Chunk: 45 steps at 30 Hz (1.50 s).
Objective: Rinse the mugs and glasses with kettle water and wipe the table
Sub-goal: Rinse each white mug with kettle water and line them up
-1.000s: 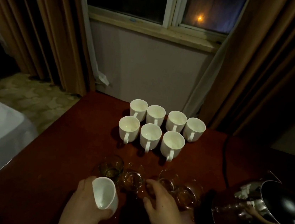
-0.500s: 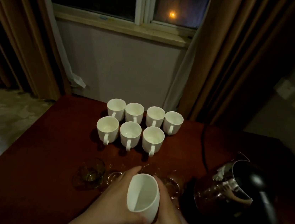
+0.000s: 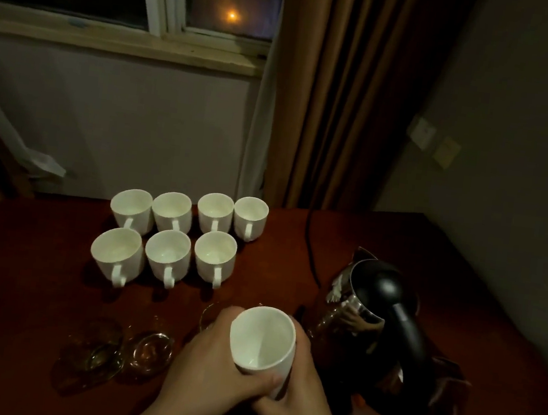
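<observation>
Tabletop (image 3: 32,281) of dark red wood carries everything, and from where I stand the kettle (image 3: 372,323) is the biggest thing on it, at the right with its black handle toward the person. Seven mugs (image 3: 173,233) sit in two rows near the window, upright, handles forward. Glasses (image 3: 148,350) stand closer in, hard to make out in the gloom. An eighth mug (image 3: 263,340) is held tilted above the tabletop: left hand (image 3: 214,369) in a grip round its side, right hand (image 3: 298,393) cupping the other side. It looks like glazed china, light but brittle and slippery when wet; best held round the body or by the handle.
</observation>
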### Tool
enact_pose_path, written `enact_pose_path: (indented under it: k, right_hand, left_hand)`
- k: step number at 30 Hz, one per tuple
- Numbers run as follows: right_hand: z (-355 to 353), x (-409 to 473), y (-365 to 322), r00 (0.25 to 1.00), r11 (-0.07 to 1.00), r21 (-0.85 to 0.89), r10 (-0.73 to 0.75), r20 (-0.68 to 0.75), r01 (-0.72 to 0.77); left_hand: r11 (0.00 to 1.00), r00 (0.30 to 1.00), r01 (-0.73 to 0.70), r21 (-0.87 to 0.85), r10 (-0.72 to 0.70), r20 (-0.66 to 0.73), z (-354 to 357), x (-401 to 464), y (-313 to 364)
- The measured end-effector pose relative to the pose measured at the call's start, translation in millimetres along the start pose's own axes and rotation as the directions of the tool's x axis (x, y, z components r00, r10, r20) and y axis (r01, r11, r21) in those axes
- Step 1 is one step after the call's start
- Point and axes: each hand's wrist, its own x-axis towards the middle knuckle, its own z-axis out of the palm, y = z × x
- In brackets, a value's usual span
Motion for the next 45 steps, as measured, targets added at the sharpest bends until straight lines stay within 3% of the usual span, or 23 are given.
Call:
enact_pose_path:
  k: [2, 4, 6, 8, 9, 11, 13, 16, 22, 26, 30, 36, 39, 45]
  right_hand:
    - [-14.5, 2.8, -2.3, 0.990, 0.998, -0.068, 0.015, 0.142, -0.006]
    - [-30.1, 1.4, -3.7, 0.990, 0.988, -0.155, 0.046, 0.132, -0.025]
    - [-45.1, -2.5, -3.4, 0.989, 0.964, -0.263, -0.073, -0.132, 0.036]
    - [-61.1, -5.0, -0.2, 0.864, 0.869, -0.494, -0.281, -0.417, 0.044]
    - [-68.6, -5.3, 1.2, 0.809, 0.821, -0.571, -0.315, -0.497, -0.031]
    - [-80.5, -4.8, 2.4, 0.794, 0.732, -0.643, -0.245, -0.557, -0.225]
    - [-90.3, -4.1, 3.8, 0.816, 0.693, -0.613, -0.063, -0.575, -0.379]
    - [-100.1, -3.7, 6.4, 0.832, 0.795, -0.437, 0.145, -0.535, -0.420]
    - [-103.9, -0.8, 10.0, 0.802, 0.923, -0.222, 0.135, -0.582, -0.316]
    - [-110.4, 1.7, 11.5, 0.799, 0.947, -0.203, 0.082, -0.596, -0.248]
    - [-126.9, 4.3, 0.6, 0.846, 0.963, -0.221, 0.013, -0.534, -0.154]
    - [-179.9, 0.2, -38.2, 0.962, 0.941, -0.334, -0.143, -0.232, 0.060]
    - [-194.2, -2.6, -58.1, 0.982, 0.942, -0.309, -0.168, -0.084, 0.135]
    - [-195.5, -8.0, -73.6, 0.977, 0.887, -0.418, -0.140, 0.159, 0.195]
  left_hand:
    - [1.000, 1.000, 0.006, 0.003, -0.005, -0.015, 0.2, 4.2, 1.3]
    - [1.000, 1.000, 0.012, -0.004, -0.012, -0.021, -1.7, 8.0, 1.8]
    - [1.000, 1.000, 0.001, 0.008, -0.001, -0.030, -3.4, 11.3, 1.4]
    - [1.000, 0.999, -0.008, 0.023, 0.009, -0.037, -3.7, 14.5, 0.8]
    - [1.000, 0.999, -0.010, 0.026, 0.010, -0.037, -3.4, 15.5, 0.9]
    - [0.999, 0.999, -0.012, 0.034, 0.013, -0.034, -1.5, 17.1, 1.2]
    - [0.999, 1.000, -0.014, 0.040, 0.015, -0.022, 0.9, 17.6, 1.8]
    - [0.999, 1.000, -0.008, 0.043, 0.008, -0.010, 3.9, 17.7, 2.4]
    - [0.998, 1.000, -0.013, 0.058, 0.014, -0.023, 6.7, 18.0, 1.0]
    - [0.996, 0.999, -0.015, 0.083, 0.018, -0.035, 7.6, 16.1, -3.5]
    - [0.994, 0.998, -0.001, 0.108, 0.007, -0.059, 8.3, 15.0, -8.1]
    - [0.989, 0.998, 0.013, 0.148, -0.005, -0.058, 13.9, 10.7, -14.1]
    - [0.986, 0.999, 0.008, 0.165, -0.002, -0.038, 17.0, 8.4, -15.4]
    - [0.986, 1.000, -0.022, 0.167, 0.022, -0.002, 17.6, 3.3, -11.8]
